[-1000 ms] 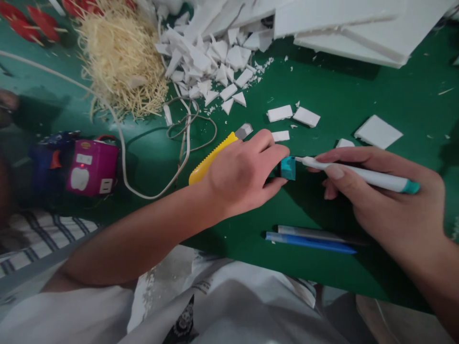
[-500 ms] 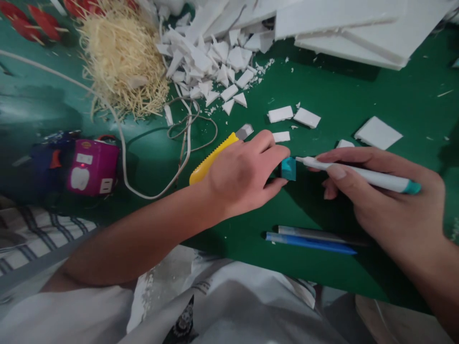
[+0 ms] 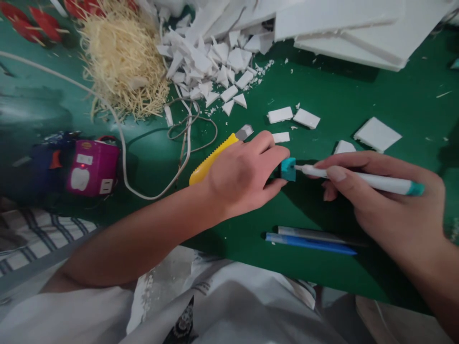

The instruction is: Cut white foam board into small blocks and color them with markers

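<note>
I see magenta box, red light lit, at my 9 o'clock; white cable curving past it; straw heap between 10 and 11; red pieces near 10; white foam sheets, overlapping, between 1 and 2.

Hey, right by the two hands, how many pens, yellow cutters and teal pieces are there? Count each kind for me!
White pen, blue pen, grey pen: 3
Yellow cutter: 1
Teal piece: 1
Total: 5
</note>
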A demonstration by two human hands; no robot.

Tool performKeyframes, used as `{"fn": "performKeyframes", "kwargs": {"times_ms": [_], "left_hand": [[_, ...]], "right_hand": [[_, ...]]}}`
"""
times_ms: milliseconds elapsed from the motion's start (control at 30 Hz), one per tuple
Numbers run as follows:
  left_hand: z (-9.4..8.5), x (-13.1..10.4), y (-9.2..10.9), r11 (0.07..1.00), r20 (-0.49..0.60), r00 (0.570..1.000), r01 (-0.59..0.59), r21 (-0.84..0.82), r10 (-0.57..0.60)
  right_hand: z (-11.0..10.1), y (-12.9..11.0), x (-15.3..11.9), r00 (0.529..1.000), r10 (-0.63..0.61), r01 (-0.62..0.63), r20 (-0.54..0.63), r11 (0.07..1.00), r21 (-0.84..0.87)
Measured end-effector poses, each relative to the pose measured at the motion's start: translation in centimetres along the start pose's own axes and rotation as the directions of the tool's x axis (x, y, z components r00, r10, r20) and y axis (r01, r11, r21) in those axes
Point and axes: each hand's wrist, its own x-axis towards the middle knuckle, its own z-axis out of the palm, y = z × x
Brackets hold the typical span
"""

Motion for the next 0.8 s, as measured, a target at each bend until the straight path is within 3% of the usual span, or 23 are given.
{"fn": "performKeyframes", "kwargs": {"times_ms": [167,300,433,633,800], "left_hand": [[0.06,-0.03,-0.02,1.0,-0.002,1.0,-0.003,-0.001,0.003],[0.0,-0.03,0.0,1.0,-0.003,1.0,-0.002,-0.002,0.002],[-0.08,-0.02,-0.05,1.0,0.0,1.0,-0.008,0.0,0.008],[0.0,-0.02,-0.1,1.0,-0.01,1.0,-0.009,0.005,0.009],[0.12,-0.09,-0.04,1.0,0.006,1.0,0.002,0.026,-0.002]], "right_hand": [[-0.12,-0.07,0.19,0.999,-0.006,0.007,0.04,1.0,-0.013],[-0.04,0.05,0.31,1.0,0.01,-0.01,-0.017,1.0,0.023],[-0.09,0.01,0.2,0.999,0.021,-0.022,0.035,0.999,0.024],[0.03,-0.18,-0.15,0.999,-0.003,0.002,-0.043,1.0,-0.026],[0.14,-0.35,0.04,1.0,0.019,-0.019,0.009,1.0,-0.001]]}}
